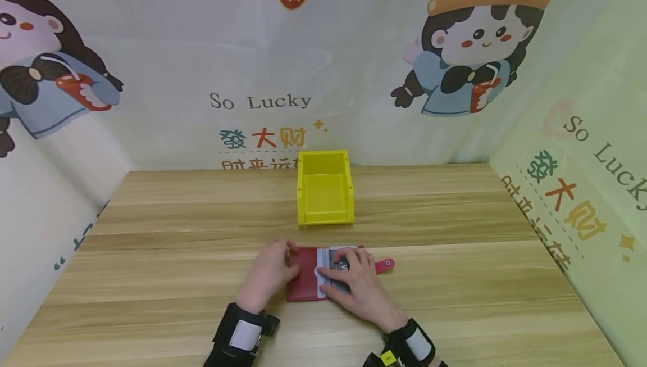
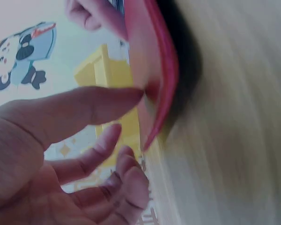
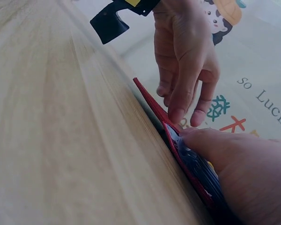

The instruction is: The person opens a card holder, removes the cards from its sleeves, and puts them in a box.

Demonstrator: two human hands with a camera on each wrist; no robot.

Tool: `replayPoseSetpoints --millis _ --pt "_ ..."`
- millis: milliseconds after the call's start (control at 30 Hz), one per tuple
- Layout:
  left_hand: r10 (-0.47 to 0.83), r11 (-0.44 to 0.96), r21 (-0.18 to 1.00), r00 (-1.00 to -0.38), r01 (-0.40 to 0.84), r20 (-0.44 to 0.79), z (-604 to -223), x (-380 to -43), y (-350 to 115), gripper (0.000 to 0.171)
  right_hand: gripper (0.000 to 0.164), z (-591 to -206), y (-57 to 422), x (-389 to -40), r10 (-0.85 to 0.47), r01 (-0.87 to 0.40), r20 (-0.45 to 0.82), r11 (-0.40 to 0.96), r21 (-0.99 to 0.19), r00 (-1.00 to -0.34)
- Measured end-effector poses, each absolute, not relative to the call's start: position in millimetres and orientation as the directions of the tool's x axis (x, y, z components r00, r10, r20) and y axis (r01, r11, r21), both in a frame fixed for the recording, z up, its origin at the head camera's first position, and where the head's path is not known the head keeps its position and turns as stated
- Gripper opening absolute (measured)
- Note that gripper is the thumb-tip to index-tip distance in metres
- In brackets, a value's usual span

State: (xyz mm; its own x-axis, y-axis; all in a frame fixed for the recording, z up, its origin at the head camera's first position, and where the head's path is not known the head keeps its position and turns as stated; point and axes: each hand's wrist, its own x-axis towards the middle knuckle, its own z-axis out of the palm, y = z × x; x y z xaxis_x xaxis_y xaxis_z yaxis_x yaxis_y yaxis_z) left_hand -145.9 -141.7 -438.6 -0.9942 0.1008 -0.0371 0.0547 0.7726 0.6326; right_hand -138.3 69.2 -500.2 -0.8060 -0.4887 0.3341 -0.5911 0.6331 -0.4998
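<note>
A red card holder (image 1: 303, 277) lies unfolded on the wooden table, its card sleeves (image 1: 322, 282) on the right half and a pink-red snap strap (image 1: 386, 266) sticking out to the right. My left hand (image 1: 268, 274) is at the left cover. In the left wrist view, the left thumb (image 2: 117, 101) touches the cover's inner face, and the cover's edge is lifted off the table. The other left fingers are loosely bent beside it, holding nothing. My right hand (image 1: 361, 288) rests with spread fingers on the sleeves, partly hiding a dark card (image 1: 340, 286).
A yellow bin (image 1: 326, 223) stands behind the card holder, towards the table's back edge. Printed cloth (image 1: 369, 131) rises behind and at both sides of the wooden table (image 1: 177, 254). Black straps with cameras are worn on both wrists.
</note>
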Motion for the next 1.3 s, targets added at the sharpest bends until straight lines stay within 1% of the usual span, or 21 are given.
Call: replayPoseSetpoints --millis 100,200,267,367,433,500,633,767,1100,1300 --pt "0.168 0.775 0.619 -0.986 0.128 -0.007 -440 -145 -134 0.02 0.033 -501 70 -138 -0.467 -0.578 0.343 0.611 -0.541 -0.815" --pt "0.207 0.759 0.629 -0.978 0.168 0.011 -444 -145 -128 0.019 0.03 -501 73 -140 -0.421 -0.549 0.359 0.548 -0.631 -0.833" --pt "0.208 0.757 0.629 -0.978 0.175 0.021 -447 -146 -127 0.017 0.026 -501 76 -141 -0.373 -0.523 0.374 0.488 -0.699 -0.849" --pt "0.209 0.751 0.638 -0.978 0.168 0.012 -450 -147 -126 0.012 0.023 -501 85 -144 -0.293 -0.491 0.396 0.441 -0.751 -0.87" --pt "0.22 0.747 0.645 -0.975 0.164 -0.007 -450 -148 -125 0.006 0.023 -502 91 -146 -0.253 -0.476 0.404 0.443 -0.76 -0.879" --pt "0.228 0.741 0.654 -0.973 0.154 -0.03 -450 -148 -124 0.005 0.024 -502 96 -147 -0.238 -0.469 0.404 0.461 -0.753 -0.883" --pt "0.228 0.737 0.664 -0.971 0.128 -0.066 -446 -146 -121 0.007 0.024 -500 102 -146 -0.256 -0.462 0.384 0.477 -0.748 -0.887" --pt "0.245 0.726 0.672 -0.968 0.145 -0.056 -445 -144 -117 0.006 0.024 -499 103 -145 -0.262 -0.435 0.348 0.49 -0.755 -0.9" --pt "0.196 0.73 0.667 -0.981 0.15 0.006 -450 -148 -107 0.014 0.024 -498 102 -146 -0.248 -0.422 0.342 0.484 -0.767 -0.906" --pt "0.191 0.71 0.694 -0.981 0.123 -0.021 -453 -148 -104 0.024 0.025 -500 103 -146 -0.253 -0.412 0.328 0.466 -0.783 -0.91"
